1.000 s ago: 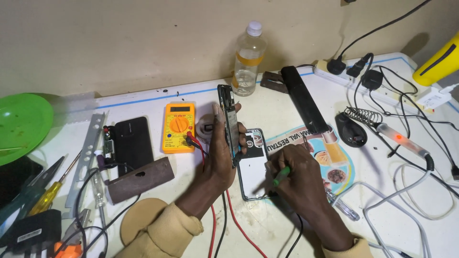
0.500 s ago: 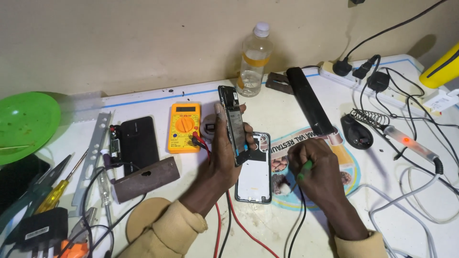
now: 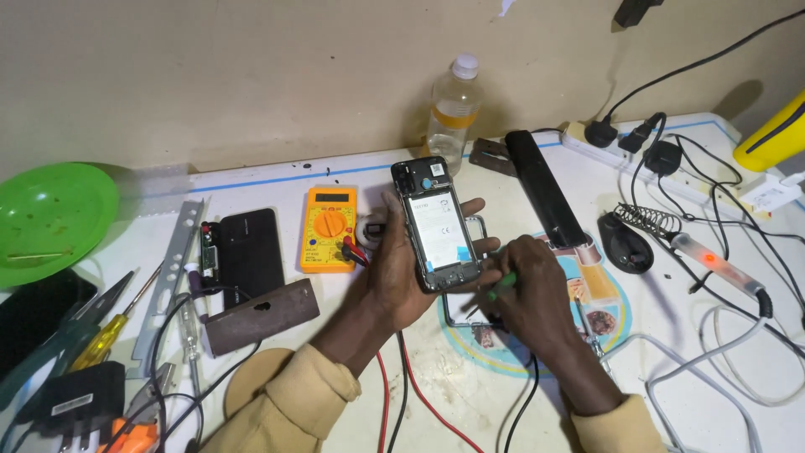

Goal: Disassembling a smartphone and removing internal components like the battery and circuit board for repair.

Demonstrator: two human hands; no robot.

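Tool tip [image 3: 501, 283] hidden behind phone [image 3: 436, 226].

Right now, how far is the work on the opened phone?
Done: the back cover is off and lies on the table under the hands, so the phone's battery is exposed. In hand: the left hand holds the opened phone upright, and the right hand brings a green-handled tool to its lower edge. Left: the phone is not closed; the yellow multimeter lies beside it.

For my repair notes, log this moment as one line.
left hand: holds opened black phone | right hand: thin green tool at phone's lower edge | yellow multimeter behind
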